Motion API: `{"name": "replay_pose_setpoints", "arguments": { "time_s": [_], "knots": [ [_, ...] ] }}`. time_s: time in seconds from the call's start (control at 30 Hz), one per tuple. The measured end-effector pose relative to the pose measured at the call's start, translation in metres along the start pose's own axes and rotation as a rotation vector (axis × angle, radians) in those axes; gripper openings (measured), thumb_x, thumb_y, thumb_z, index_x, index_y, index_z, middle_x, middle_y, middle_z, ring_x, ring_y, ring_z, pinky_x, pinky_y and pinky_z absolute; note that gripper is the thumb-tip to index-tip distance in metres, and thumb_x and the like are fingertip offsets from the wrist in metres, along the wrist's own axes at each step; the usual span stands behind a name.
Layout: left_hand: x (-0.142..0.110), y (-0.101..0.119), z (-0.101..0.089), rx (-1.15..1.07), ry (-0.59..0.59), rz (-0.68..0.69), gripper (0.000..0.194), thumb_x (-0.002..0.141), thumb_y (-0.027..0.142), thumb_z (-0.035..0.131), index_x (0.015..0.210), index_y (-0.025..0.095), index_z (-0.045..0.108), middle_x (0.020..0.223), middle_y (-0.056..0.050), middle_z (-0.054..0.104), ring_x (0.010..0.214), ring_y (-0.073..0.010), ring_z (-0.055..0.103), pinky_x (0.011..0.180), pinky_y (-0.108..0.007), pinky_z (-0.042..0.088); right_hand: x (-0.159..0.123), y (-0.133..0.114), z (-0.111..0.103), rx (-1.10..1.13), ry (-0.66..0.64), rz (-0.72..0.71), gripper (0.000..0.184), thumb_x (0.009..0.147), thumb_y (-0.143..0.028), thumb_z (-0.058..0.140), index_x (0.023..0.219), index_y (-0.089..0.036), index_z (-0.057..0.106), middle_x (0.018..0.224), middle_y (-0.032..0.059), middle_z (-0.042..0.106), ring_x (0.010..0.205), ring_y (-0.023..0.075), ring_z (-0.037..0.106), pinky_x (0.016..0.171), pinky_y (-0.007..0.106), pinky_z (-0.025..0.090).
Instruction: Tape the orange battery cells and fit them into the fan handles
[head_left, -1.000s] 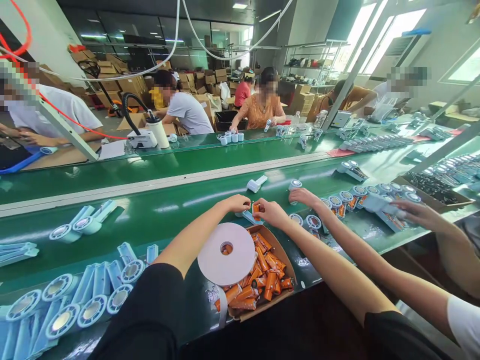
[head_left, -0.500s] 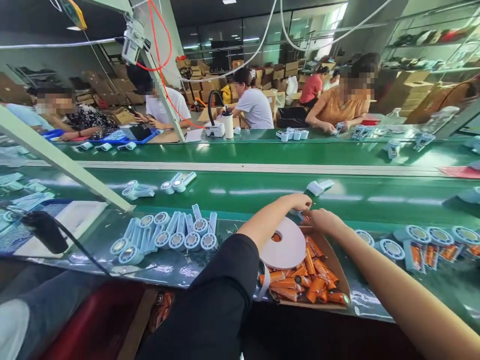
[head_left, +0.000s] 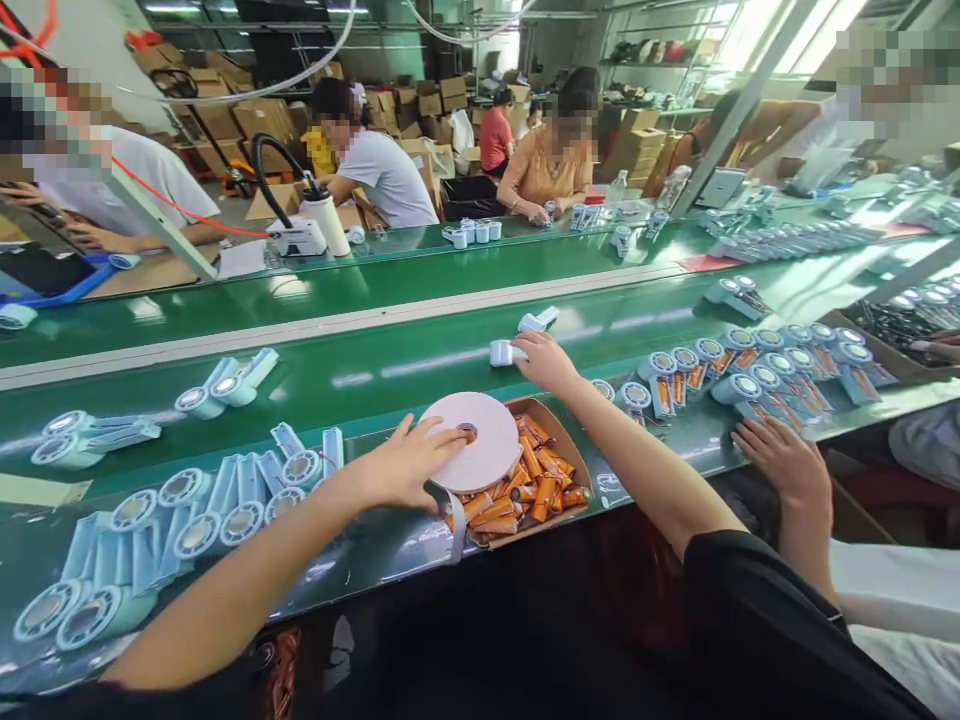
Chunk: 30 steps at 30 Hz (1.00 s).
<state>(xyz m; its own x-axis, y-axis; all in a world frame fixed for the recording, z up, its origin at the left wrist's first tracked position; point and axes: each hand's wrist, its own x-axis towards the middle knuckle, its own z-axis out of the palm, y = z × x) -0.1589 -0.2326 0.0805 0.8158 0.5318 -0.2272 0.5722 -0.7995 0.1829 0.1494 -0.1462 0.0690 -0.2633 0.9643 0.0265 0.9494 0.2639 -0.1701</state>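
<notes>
My right hand [head_left: 549, 362] is over the green belt, its fingers closed on a light-blue plastic fan housing [head_left: 502, 353]. Just behind that lies another light-blue housing [head_left: 538, 320]. My left hand [head_left: 409, 465] has its fingers spread, with fingertips over the white tape roll [head_left: 484, 460]. The roll rests on a cardboard box [head_left: 587, 478] of orange-wrapped batteries [head_left: 541, 490]. Left of my left hand, several light-blue fan housings [head_left: 199, 535] lie in rows on the bench.
Housings with orange batteries [head_left: 679, 385] stand to the right. A co-worker's hand [head_left: 784, 460] rests near them. More housings lie on the green conveyor belt [head_left: 360, 345]. Across it sit several people, and a slanted metal post [head_left: 739, 110] rises at the right.
My hands, close together at the belt's edge before, are now apart: the left has come back to the tape roll, the right holds a housing over the belt. The view has turned right.
</notes>
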Motion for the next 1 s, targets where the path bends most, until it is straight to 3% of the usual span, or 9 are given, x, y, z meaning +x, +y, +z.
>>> {"name": "replay_pose_setpoints", "arguments": {
  "time_s": [0.1, 0.17, 0.33, 0.4, 0.5, 0.6, 0.7, 0.83, 1.0],
  "knots": [
    [-0.019, -0.001, 0.013, -0.08, 0.079, -0.074, 0.084, 0.077, 0.023, 0.078, 0.157, 0.028, 0.051, 0.157, -0.015, 0.058, 0.151, -0.0362, 0.045, 0.121, -0.06, 0.04, -0.043, -0.013, 0.001, 0.066, -0.054, -0.062, 0.035, 0.105, -0.022, 0.052, 0.129, -0.02, 0.078, 0.124, 0.0109, 0.079, 0.114, 0.0264, 0.072, 0.106, 0.037, 0.054],
    [-0.031, -0.004, 0.018, -0.212, 0.183, -0.139, 0.077, 0.076, 0.028, 0.082, 0.149, 0.025, 0.058, 0.15, -0.014, 0.063, 0.147, -0.0358, 0.046, 0.12, -0.055, 0.045, -0.078, -0.021, 0.009, 0.123, -0.138, -0.181, 0.027, 0.099, -0.023, 0.063, 0.118, -0.025, 0.082, 0.111, 0.0071, 0.081, 0.104, 0.0247, 0.074, 0.101, 0.036, 0.056],
    [-0.063, -0.004, 0.034, -0.394, 0.468, -0.383, 0.073, 0.079, 0.046, 0.083, 0.145, 0.027, 0.057, 0.15, -0.011, 0.058, 0.148, -0.036, 0.043, 0.122, -0.058, 0.045, -0.128, -0.033, 0.037, 0.158, -0.168, -0.451, 0.043, 0.091, -0.012, 0.07, 0.131, -0.025, 0.078, 0.15, 0.0169, 0.062, 0.134, 0.0338, 0.058, 0.115, 0.054, 0.048],
    [-0.067, 0.0, 0.042, -0.4, 0.518, -0.379, 0.071, 0.079, 0.043, 0.084, 0.142, 0.028, 0.058, 0.148, -0.01, 0.058, 0.146, -0.0356, 0.044, 0.122, -0.058, 0.045, -0.128, -0.03, 0.042, 0.261, -0.142, -0.42, 0.033, 0.091, -0.014, 0.072, 0.121, -0.023, 0.081, 0.145, 0.0179, 0.065, 0.133, 0.0345, 0.058, 0.115, 0.057, 0.047],
    [-0.065, 0.009, 0.05, -0.354, 0.569, -0.319, 0.069, 0.078, 0.038, 0.085, 0.141, 0.028, 0.059, 0.143, -0.01, 0.061, 0.142, -0.0351, 0.046, 0.119, -0.058, 0.048, -0.125, -0.026, 0.041, 0.745, -0.07, -0.285, 0.019, 0.095, -0.03, 0.074, 0.11, -0.021, 0.081, 0.12, 0.0126, 0.077, 0.119, 0.0297, 0.067, 0.112, 0.053, 0.051],
    [-0.062, 0.016, 0.052, -0.248, 0.639, -0.263, 0.068, 0.081, 0.037, 0.083, 0.142, 0.027, 0.057, 0.141, -0.011, 0.063, 0.139, -0.0355, 0.047, 0.116, -0.058, 0.049, -0.131, -0.039, 0.037, 1.393, 0.015, -0.052, 0.041, 0.1, -0.049, 0.068, 0.132, -0.024, 0.071, 0.115, 0.0085, 0.079, 0.106, 0.0239, 0.074, 0.1, 0.046, 0.059],
    [-0.061, 0.019, 0.052, -0.127, 0.69, -0.221, 0.066, 0.083, 0.033, 0.08, 0.144, 0.025, 0.055, 0.139, -0.012, 0.065, 0.135, -0.0353, 0.047, 0.115, -0.057, 0.049, -0.14, -0.067, 0.032, 1.786, 0.019, 0.064, 0.059, 0.092, -0.055, 0.078, 0.141, -0.027, 0.064, 0.117, 0.0072, 0.08, 0.098, 0.0203, 0.077, 0.09, 0.038, 0.063],
    [-0.062, 0.017, 0.053, -0.007, 0.744, -0.186, 0.065, 0.086, 0.031, 0.078, 0.145, 0.023, 0.053, 0.136, -0.012, 0.066, 0.131, -0.0347, 0.048, 0.113, -0.053, 0.05, -0.141, -0.09, 0.025, 1.92, 0.117, 0.135, 0.062, 0.081, -0.05, 0.091, 0.132, -0.027, 0.064, 0.102, 0.0036, 0.082, 0.086, 0.0177, 0.077, 0.076, 0.03, 0.064],
    [-0.064, 0.018, 0.054, 0.074, 0.799, -0.174, 0.065, 0.085, 0.028, 0.079, 0.144, 0.02, 0.053, 0.133, -0.013, 0.067, 0.127, -0.0345, 0.049, 0.111, -0.05, 0.049, -0.135, -0.081, 0.022, 1.789, 0.311, 0.219, 0.058, 0.063, -0.046, 0.102, 0.106, -0.023, 0.07, 0.089, 0.0001, 0.078, 0.083, 0.0186, 0.078, 0.075, 0.029, 0.065]
  ]
}}
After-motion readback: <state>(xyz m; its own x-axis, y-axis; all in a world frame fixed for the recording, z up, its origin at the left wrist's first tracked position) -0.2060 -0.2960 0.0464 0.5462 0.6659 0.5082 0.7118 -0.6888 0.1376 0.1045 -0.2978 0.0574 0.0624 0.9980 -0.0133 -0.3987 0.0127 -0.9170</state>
